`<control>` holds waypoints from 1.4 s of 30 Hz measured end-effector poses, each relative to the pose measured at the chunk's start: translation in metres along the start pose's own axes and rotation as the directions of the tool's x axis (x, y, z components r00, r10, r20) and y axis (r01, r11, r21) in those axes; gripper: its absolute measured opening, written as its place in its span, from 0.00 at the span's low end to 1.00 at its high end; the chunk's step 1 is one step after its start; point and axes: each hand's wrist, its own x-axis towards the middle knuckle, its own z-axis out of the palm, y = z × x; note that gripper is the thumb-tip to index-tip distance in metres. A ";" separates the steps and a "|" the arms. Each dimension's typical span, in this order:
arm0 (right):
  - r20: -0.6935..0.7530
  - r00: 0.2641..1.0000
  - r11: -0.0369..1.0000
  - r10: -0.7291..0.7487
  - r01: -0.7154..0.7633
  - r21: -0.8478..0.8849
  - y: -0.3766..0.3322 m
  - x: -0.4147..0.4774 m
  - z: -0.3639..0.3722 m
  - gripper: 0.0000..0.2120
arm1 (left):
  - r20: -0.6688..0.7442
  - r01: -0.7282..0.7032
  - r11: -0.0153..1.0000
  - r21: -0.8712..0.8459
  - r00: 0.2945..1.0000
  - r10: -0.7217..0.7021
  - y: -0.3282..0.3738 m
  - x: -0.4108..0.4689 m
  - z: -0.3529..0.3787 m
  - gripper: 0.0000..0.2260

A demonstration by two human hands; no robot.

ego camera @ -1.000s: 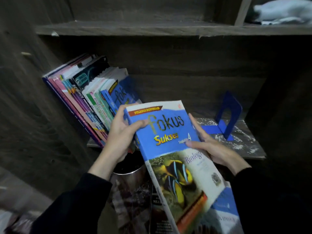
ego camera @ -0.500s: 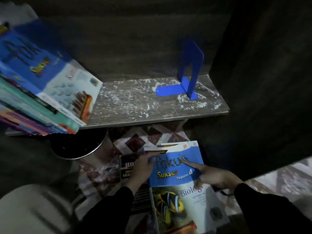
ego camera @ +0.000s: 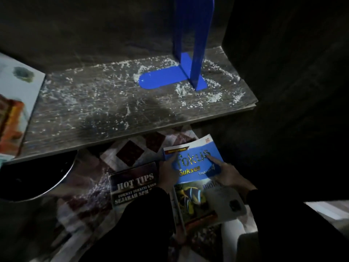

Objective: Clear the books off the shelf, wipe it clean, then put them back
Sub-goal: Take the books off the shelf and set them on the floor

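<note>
The blue "Fokus Sukses" biology book (ego camera: 196,178) lies flat on a low pile below the shelf. My left hand (ego camera: 168,173) grips its spine edge near the top left corner. My right hand (ego camera: 226,175) rests on the cover, index finger stretched across the title. The wooden shelf board (ego camera: 105,110) above is strewn with white dust. A blue metal bookend (ego camera: 188,69) stands on its right part. Several books (ego camera: 13,110) still lean at the shelf's left end, cut off by the frame edge.
A dark "HOT TIPS" book (ego camera: 134,186) lies left of the blue one on a patterned floor covering (ego camera: 130,152). A round metal-rimmed bin (ego camera: 37,186) sits under the shelf's left part. A dark cabinet wall (ego camera: 292,91) closes the right side.
Both hands carried the blue book from in front of the shelf down to the pile below it. The view tilted down and closer, so the leaning books slid to the left edge.
</note>
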 end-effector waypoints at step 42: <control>-0.034 0.691 0.687 -0.722 0.722 0.076 -0.486 -0.125 0.113 0.40 | -0.820 0.133 0.818 0.560 0.233 0.523 0.032 -0.269 -0.394 0.27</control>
